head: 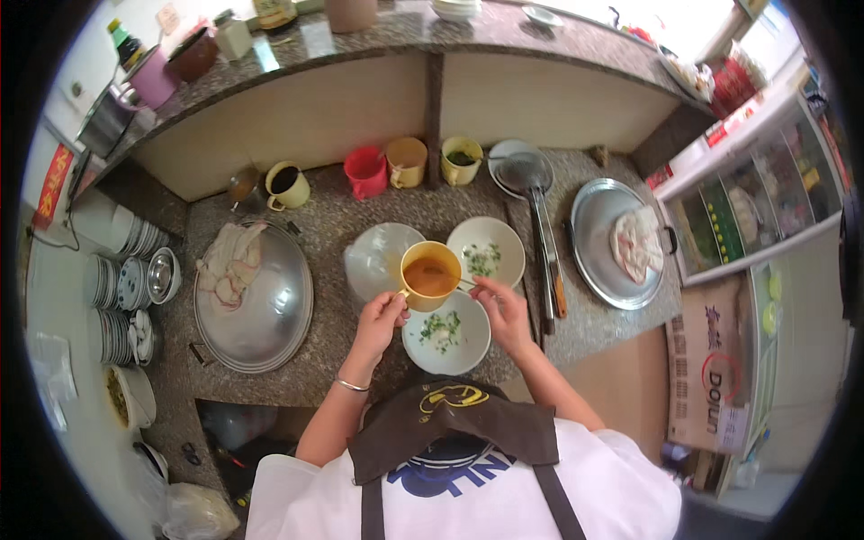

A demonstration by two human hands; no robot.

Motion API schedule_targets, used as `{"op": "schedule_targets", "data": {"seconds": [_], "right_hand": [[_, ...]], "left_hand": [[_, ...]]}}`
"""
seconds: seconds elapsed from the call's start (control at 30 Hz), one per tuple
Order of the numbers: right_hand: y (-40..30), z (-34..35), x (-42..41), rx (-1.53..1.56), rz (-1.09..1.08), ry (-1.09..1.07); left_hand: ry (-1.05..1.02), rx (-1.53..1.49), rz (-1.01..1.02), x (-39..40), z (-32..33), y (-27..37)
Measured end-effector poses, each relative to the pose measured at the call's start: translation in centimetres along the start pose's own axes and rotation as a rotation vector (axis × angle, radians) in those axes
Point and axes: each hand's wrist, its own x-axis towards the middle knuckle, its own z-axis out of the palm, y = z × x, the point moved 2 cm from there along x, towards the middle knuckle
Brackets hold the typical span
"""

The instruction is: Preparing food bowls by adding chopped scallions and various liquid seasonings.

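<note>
My left hand (387,316) grips the handle of a yellow enamel mug (430,304) that holds an orange-brown liquid. The thin handle of a spoon (466,280) sits between the fingers of my right hand (501,312), its other end down in the liquid. Partly under the mug stands a white bowl (447,358) with chopped green herbs and a pale lump in it. A second white bowl (507,270), also with chopped herbs, is just beyond to the right. Left of the mug is a translucent plastic-covered round thing (381,253); what it holds is unclear.
Large domed metal lids with cloths flank me, left (277,317) and right (594,270). A strainer (526,174) rests over a bowl, its handle beside a ladle. Along the back wall stand a red mug (366,174) and several yellow mugs. Stacked bowls (106,280) line the left side.
</note>
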Motion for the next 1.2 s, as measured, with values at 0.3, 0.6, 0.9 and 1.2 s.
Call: {"op": "schedule_targets", "data": {"seconds": [0.3,0.6,0.9,1.2], "right_hand": [[0.3,1.0,1.4,0.063,0.097,-0.042],[3.3,0.0,-1.8,0.117,0.297,-0.004],[3.4,2.5,-0.1,0.108,0.372,-0.126],[4.5,1.8,-0.7,0.001,0.403,-0.084]], "left_hand": [[0.302,-0.239,0.127,6.5,-9.4,1.8],[0.656,-0.210,0.176,20.8,-15.5,-4.6],[0.710,0.340,0.276,23.9,-21.1,-4.5],[0.611,0.209,-0.034,24.6,-28.8,1.9]]}}
